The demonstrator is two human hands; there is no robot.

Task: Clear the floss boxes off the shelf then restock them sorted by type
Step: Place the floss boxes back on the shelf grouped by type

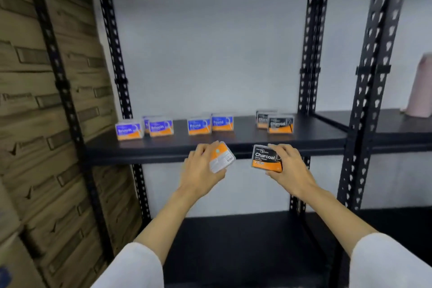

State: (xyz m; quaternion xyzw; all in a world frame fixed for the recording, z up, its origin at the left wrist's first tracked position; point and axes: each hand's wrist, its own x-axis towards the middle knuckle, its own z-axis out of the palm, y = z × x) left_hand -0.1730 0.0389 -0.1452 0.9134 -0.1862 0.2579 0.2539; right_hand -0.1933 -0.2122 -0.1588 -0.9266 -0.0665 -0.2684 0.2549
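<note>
Charcoal box is in the right hand, held just in front of the shelf board edge, label facing the camera, thumb under, fingers curled over the top and right side. Firm grip, box is off the shelf.

Left hand grips a second box, tilted, back panel (orange and white) toward the camera, so the type can't be read. Also just in front of the shelf board edge, left of the charcoal box, the 2 boxes apart.

On the shelf board, 3 groups in a row:
- left end: 3 blue Smooth boxes, 1 half hidden behind the others
- middle: 2 blue Round boxes, side by side, the right one set a bit further back
- right end: 2 black Charcoal boxes on the shelf, 1 behind and left of the other

All upright, labels forward, gaps between groups.

Lower shelf sits under the shelf board, dark. Stacked cartons stand left of the shelf board, past the left post. Pink thing sits on the neighbouring rack to the right of the shelf board, cut off by the frame. White sleeves on both forearms.
</note>
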